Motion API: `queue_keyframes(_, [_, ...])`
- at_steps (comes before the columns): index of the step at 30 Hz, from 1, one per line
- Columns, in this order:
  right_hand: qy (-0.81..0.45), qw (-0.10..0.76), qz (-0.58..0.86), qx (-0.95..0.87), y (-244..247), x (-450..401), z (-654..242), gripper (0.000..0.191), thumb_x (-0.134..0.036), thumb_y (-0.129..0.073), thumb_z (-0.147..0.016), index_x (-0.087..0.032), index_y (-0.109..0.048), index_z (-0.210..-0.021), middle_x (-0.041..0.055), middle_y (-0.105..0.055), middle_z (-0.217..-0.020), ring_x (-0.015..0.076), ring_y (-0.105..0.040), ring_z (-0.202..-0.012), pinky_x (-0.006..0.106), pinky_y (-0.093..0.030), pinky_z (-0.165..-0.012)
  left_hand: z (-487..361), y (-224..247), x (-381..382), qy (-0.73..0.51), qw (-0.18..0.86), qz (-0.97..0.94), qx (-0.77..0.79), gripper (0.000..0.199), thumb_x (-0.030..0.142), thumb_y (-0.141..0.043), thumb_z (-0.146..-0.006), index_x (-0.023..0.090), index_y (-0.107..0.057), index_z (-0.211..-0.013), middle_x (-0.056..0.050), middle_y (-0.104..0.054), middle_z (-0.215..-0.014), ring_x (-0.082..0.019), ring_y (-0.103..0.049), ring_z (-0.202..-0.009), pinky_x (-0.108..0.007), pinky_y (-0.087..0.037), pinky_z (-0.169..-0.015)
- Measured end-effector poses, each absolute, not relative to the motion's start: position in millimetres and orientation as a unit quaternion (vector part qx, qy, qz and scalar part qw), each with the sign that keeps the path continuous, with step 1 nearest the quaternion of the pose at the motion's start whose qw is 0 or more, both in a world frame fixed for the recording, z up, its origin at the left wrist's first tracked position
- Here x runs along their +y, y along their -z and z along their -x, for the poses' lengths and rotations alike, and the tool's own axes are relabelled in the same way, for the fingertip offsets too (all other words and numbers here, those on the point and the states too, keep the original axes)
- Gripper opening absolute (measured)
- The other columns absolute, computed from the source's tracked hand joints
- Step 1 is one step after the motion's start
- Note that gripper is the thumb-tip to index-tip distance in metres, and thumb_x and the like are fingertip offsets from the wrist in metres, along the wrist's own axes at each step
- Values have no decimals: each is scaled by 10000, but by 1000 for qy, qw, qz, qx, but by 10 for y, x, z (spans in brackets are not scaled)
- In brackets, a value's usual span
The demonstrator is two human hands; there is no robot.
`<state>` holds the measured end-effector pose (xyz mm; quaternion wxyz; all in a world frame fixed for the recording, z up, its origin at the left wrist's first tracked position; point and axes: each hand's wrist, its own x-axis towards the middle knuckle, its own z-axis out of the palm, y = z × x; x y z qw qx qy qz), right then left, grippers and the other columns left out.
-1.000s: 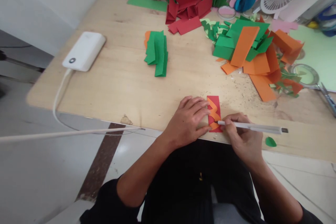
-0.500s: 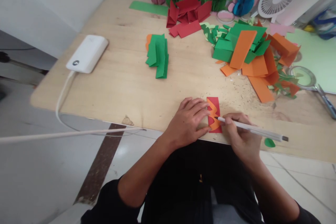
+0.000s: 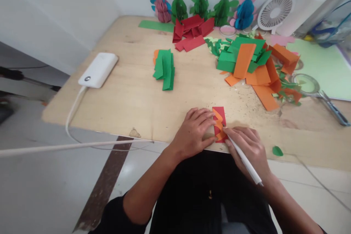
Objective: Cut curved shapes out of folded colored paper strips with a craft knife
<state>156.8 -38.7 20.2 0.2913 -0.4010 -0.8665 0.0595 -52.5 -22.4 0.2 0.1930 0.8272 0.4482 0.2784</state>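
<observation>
On a red paper strip [image 3: 223, 113] near the table's front edge lies a scalloped orange paper piece [image 3: 218, 124]. My left hand [image 3: 193, 131] rests flat at their left side, its fingers spread and the fingertips on the orange piece. A white pen [image 3: 245, 159] is pinched in my right hand [image 3: 251, 150], its tip at the right edge of the orange piece and its back end pointing down and right toward my wrist. The tip itself is partly hidden by my fingers.
Folded green papers [image 3: 166, 69] lie mid-table, a white power bank [image 3: 98, 70] with a cable at left. Red papers [image 3: 192, 29], a green and orange paper pile [image 3: 244, 58], paper figures [image 3: 200, 7] and a fan [image 3: 275, 12] stand behind. Scissors [image 3: 334, 108] lie at right.
The pen has swung from pointing right to a steeper slant, and my right hand has turned with it. My left hand stays on the papers. The whole view has shifted a little.
</observation>
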Motion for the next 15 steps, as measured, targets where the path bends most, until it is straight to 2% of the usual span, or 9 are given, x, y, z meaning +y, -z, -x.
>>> queue_keyframes(8, [-33, 293, 389, -873, -132, -406, -1601, 265, -127, -582, -908, -188, -630, -1162, 58, -758, -989, 221, -668, -912, 377, -471, -815, 517, -37, -228, -282, 199, -823, 451, 315, 366, -687, -835, 192, -629, -1091, -95, -619, -1326, -281, -490, -1295, -499, -322, -1132])
queue_keyframes(12, [-119, 326, 433, -832, -172, -359, -1588, 226, -187, -548, -933, -212, -649, -1134, 54, -756, -928, 208, -688, -856, 375, -500, -786, 514, -27, -236, -286, 193, -822, 454, 317, 355, -711, -817, 194, -632, -1078, -89, -627, -1314, -280, -496, -1289, -494, -315, -1141])
queue_keyframes(15, [-218, 364, 482, -766, -220, -254, -1542, 197, -262, -534, -945, -231, -669, -1085, 59, -757, -998, 212, -702, -920, 370, -533, -822, 513, -23, -243, -283, 189, -823, 456, 322, 345, -727, -805, 187, -632, -1069, -94, -634, -1301, -281, -500, -1285, -494, -313, -1142])
